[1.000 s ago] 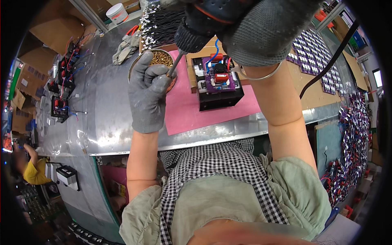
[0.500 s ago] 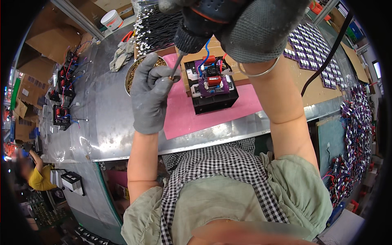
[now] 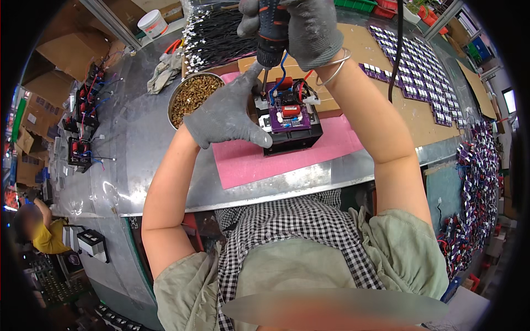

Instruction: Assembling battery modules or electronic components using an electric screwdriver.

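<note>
My right hand [image 3: 316,36], in a grey glove, is closed around the handle of a black power screwdriver [image 3: 273,33] that points downward. Its bit [image 3: 265,78] reaches the far left corner of a black casing [image 3: 293,142]; the exact contact is hard to see. A purple circuit board [image 3: 298,123] with red components and blue and red wires sits on top of the casing. My left hand [image 3: 229,113], also gloved, holds the casing's left side, thumb near its front corner and fingers near the bit. Any screw under the bit is hidden.
Left of the casing stands a round bowl of brass-coloured screws [image 3: 193,94]. A pink mat [image 3: 243,171] lies underneath. Black cables [image 3: 221,36] are heaped behind, and rows of purple boards [image 3: 411,66] lie at right. A dark cord [image 3: 397,55] hangs nearby. Another person [image 3: 49,234] is far left.
My left hand, pinching a small screw at the bit's tip before, has moved right onto the casing. The power screwdriver has come down, its bit now at the casing's far left corner.
</note>
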Demonstrator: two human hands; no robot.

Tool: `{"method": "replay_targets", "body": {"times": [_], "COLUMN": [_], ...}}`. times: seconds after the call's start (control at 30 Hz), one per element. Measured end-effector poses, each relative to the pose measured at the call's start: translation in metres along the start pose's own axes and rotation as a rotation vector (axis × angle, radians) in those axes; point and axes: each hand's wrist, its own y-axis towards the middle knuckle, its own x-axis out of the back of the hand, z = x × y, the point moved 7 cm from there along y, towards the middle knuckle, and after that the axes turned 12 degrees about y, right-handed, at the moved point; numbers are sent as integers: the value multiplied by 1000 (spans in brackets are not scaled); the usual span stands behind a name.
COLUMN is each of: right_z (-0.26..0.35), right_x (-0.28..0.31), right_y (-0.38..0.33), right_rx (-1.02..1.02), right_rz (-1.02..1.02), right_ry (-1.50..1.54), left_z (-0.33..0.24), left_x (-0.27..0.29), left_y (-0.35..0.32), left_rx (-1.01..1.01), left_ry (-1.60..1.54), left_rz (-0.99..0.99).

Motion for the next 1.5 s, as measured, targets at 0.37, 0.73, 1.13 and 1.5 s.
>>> {"method": "replay_targets", "body": {"times": [0.37, 0.73, 1.13, 1.5], "right_z": [-6, -12, -28, -19], "right_x": [-18, -13, 2, -9], "right_y": [-4, 1, 13, -2], "right_rx": [-174, -71, -147, -77], "right_rz": [32, -40, 70, 70], "right_ry": [23, -11, 92, 43], "left_z": [-5, 0, -6, -4], "left_x": [-4, -5, -7, -8], "left_y": [-4, -7, -8, -8], "left_rx": [31, 40, -27, 14], "left_ry": [-108, -158, 32, -90], "left_rz": [-19, -38, -77, -36]}}
